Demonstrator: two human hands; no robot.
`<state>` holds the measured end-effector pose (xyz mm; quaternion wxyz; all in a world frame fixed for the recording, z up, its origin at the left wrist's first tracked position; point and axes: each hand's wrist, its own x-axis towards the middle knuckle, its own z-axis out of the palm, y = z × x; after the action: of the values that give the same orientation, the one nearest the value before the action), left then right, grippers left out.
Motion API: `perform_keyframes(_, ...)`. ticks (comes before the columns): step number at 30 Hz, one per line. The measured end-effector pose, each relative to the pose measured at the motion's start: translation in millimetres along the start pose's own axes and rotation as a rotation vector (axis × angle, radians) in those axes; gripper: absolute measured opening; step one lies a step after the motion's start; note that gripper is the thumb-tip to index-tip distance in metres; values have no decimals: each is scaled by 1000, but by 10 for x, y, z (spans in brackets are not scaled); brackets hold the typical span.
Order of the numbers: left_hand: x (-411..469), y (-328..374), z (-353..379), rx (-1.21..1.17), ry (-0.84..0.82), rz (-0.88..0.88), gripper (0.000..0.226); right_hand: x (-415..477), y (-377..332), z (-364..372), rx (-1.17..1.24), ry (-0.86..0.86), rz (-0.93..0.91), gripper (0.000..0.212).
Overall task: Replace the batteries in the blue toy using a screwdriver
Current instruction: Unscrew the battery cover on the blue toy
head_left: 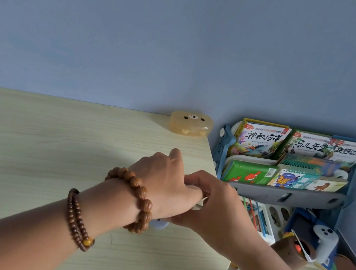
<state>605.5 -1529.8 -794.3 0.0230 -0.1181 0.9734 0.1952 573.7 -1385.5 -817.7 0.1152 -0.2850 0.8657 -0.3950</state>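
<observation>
- Head view shows both hands meeting over the right edge of a pale wood table point(58, 141), at about 5 o'clock from the frame's centre.
- Left hand point(162, 178) reaches in from 8 o'clock, back of the hand up, fingers curled down and closed around something underneath; what it grips is hidden.
- Left wrist carries a bracelet point(139, 197) of large carved beads, with a thinner bead string point(77, 219) further up the forearm.
- Right hand point(215, 205) comes in from 4 o'clock and wraps over the left thumb side, fingers bent and pressed together around a small pale object point(199, 204) that shows only as a sliver between the hands.
- A pale blue rounded bit of the toy point(158, 224) peeks out below the left wrist, resting on the table; the rest is covered by the hands.
- No screwdriver can be made out.
- At 12 o'clock from the hands, a translucent yellow bear-face box point(191, 124) sits at the table's far corner against the blue wall point(185, 34).
- At 3 o'clock, beside the table, a rack point(277, 195) holds picture books point(260, 141).
</observation>
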Motion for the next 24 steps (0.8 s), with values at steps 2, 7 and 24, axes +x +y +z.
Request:
perform_keyframes(2, -6, -9, -19, -20, -7, 15, 34, -5, 5, -4, 2, -5, 2, 43)
perform_keyframes(7, -47, -28, -89, -57, -17, 68, 22, 6, 17, -12, -15, -8, 2, 42)
perform_keyframes(24, -82, -549, -93, -81, -35, 465, 46, 34, 70, -22, -32, -4, 8, 48)
